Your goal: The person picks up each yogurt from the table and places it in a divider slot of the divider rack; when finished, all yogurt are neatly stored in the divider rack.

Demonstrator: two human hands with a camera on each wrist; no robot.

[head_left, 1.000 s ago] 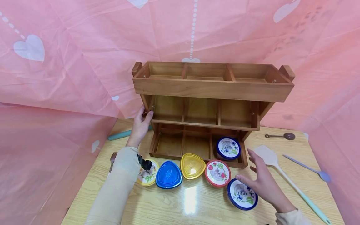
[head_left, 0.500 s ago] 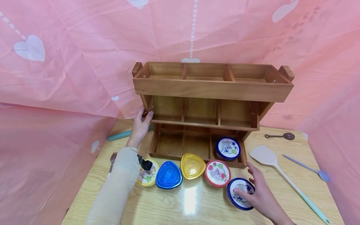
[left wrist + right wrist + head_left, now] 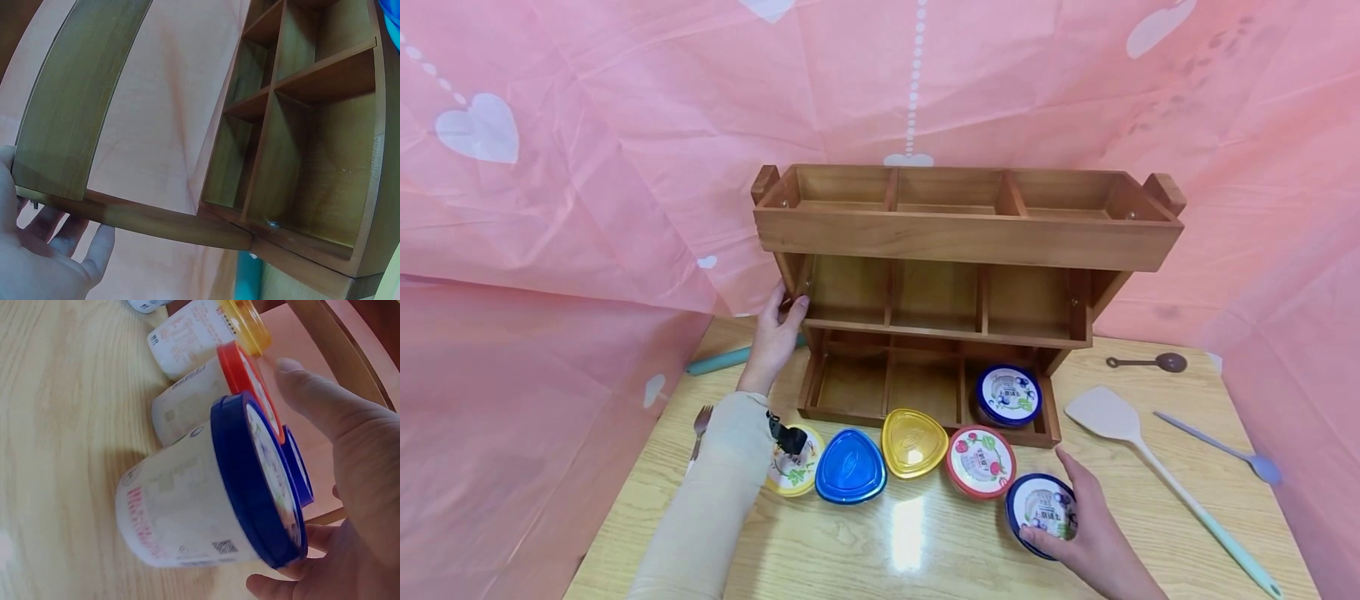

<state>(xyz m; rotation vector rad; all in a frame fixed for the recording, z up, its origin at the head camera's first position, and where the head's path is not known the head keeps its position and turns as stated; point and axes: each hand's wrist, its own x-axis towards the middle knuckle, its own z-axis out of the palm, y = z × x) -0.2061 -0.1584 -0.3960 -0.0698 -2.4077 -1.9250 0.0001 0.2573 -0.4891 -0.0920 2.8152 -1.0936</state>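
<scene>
At the left, my left hand (image 3: 772, 340) grips the side of a three-tier wooden rack (image 3: 962, 237) at its middle tier. In the left wrist view, the fingers (image 3: 98, 253) curl at the rack's side strip. My right hand (image 3: 1093, 533) is spread over the right edge of a tub with a dark blue lid (image 3: 1037, 507), which stands on the table. The right wrist view shows its thumb (image 3: 312, 394) apart from the lid, with the other fingers low beside the rim. A second blue-lidded tub (image 3: 1009, 396) sits in the rack's bottom right compartment.
Along the rack's front stand tubs with red (image 3: 981, 462), yellow triangular (image 3: 913, 443), blue triangular (image 3: 850, 467) and round yellow (image 3: 797, 467) lids. At right lie a spatula (image 3: 1105, 414), a lilac spoon (image 3: 1262, 468) and a brown spoon (image 3: 1168, 362); a fork (image 3: 702, 421) lies left.
My right hand has moved left and down, from beside the blue-lidded tub to over its right edge. The left hand stays on the rack, and the tubs have not moved.
</scene>
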